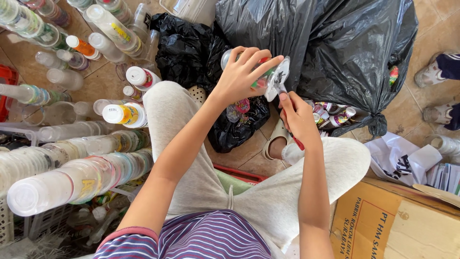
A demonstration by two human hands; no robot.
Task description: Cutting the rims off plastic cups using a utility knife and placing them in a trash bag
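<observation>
Two hands work on a clear plastic bottle above the lap.

The left hand (238,74) wraps its fingers around a clear plastic bottle (268,76), holding it over the knees in front of a big black bin bag (335,43). The right hand (298,117) is clenched on a red-handled cutter (290,120), its tip touching the bottle's loose label. Just beyond, small bottles (335,115) spill from the bag's mouth onto the tiled floor. To the left lie stacks of clear plastic cups (72,177) and scattered bottles with white caps (125,114). A brown cardboard box (393,225) sits at lower right, beside the right knee.
</observation>
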